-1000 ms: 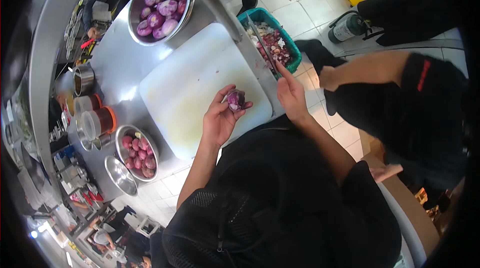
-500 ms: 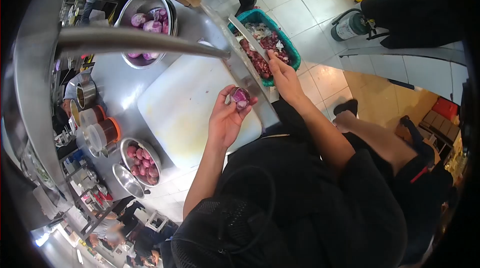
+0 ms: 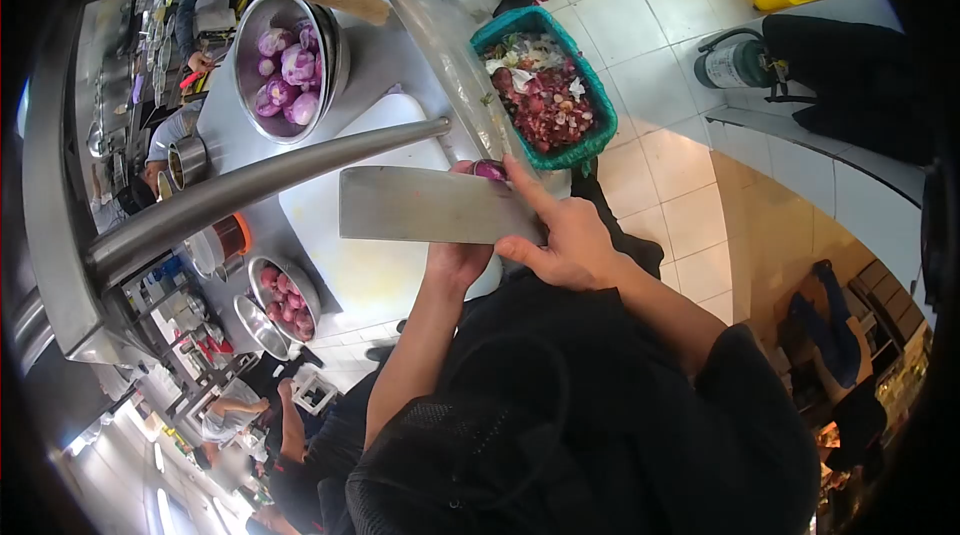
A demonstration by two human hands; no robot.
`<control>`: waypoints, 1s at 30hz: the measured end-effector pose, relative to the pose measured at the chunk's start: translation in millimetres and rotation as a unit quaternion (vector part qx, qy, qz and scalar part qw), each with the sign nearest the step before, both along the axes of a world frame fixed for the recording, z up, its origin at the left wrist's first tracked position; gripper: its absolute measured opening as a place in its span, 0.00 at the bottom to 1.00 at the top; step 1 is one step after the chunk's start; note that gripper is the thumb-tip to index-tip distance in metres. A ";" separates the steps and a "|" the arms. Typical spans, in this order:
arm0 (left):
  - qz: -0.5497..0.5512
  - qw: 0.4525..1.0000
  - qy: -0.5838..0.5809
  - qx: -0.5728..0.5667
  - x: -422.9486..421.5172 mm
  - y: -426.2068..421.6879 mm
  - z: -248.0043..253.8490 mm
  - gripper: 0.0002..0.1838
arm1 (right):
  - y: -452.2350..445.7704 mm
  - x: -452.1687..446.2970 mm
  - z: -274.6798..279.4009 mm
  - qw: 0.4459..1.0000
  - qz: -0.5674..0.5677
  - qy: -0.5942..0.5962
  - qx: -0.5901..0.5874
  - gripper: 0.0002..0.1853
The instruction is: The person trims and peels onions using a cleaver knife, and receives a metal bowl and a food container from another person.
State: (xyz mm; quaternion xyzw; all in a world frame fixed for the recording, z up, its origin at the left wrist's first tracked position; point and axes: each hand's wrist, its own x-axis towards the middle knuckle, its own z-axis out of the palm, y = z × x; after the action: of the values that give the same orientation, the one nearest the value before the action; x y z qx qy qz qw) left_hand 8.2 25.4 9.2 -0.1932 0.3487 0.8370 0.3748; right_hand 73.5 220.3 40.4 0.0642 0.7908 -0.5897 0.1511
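My right hand (image 3: 572,240) grips a cleaver (image 3: 425,205), its wide blade lying flat to the camera and pointing left. The right index finger stretches forward beside a red onion (image 3: 489,170). Below and behind the blade is my left hand (image 3: 460,263), closed around that onion; most of its fingers are hidden by the steel. Under both hands lies a white cutting board (image 3: 350,260) on the metal table. Whether the cleaver's edge touches the onion cannot be made out.
Peeled onions (image 3: 290,75) fill a metal bowl (image 3: 240,85) at the back left. Unpeeled ones sit in a smaller bowl (image 3: 316,310). A green-lined bin (image 3: 607,130) of peelings stands beyond the table edge. A steel rail (image 3: 270,175) crosses above the board. Other people work nearby.
My right hand has brought the cleaver from over the bin to the onion in my left hand. The blade now covers much of the left hand. The view has shifted slightly.
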 end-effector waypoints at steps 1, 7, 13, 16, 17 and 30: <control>-0.008 1.000 0.008 -0.028 -0.5 3.4 2.8 0.29 | 3.9 0.0 0.7 1.000 0.000 0.000 -0.002 0.54; -0.029 0.997 0.065 -0.004 -3.5 21.3 11.3 0.21 | 24.3 0.6 9.7 1.000 0.023 -0.016 0.015 0.54; -0.054 0.995 0.079 -0.019 -3.6 21.9 4.9 0.24 | 28.0 8.9 0.4 1.000 0.004 0.009 0.015 0.53; -0.090 0.981 0.161 -0.060 -5.4 27.2 10.9 0.24 | 23.6 15.4 -18.8 0.995 -0.047 0.067 -0.059 0.49; -0.090 0.981 0.161 -0.060 -5.0 25.2 8.9 0.24 | 24.9 14.4 -20.8 0.980 -0.077 0.032 -0.181 0.41; -0.103 0.994 0.048 0.000 10.8 9.9 3.1 0.29 | 38.9 13.5 -43.1 0.865 -0.121 -0.105 -0.475 0.27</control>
State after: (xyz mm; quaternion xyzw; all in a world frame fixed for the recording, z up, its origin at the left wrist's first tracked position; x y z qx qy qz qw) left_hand 19.0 35.2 12.2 -0.1160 0.3843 0.8021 0.4421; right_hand 86.9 259.2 -2.7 0.1413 0.3806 -0.8973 0.1732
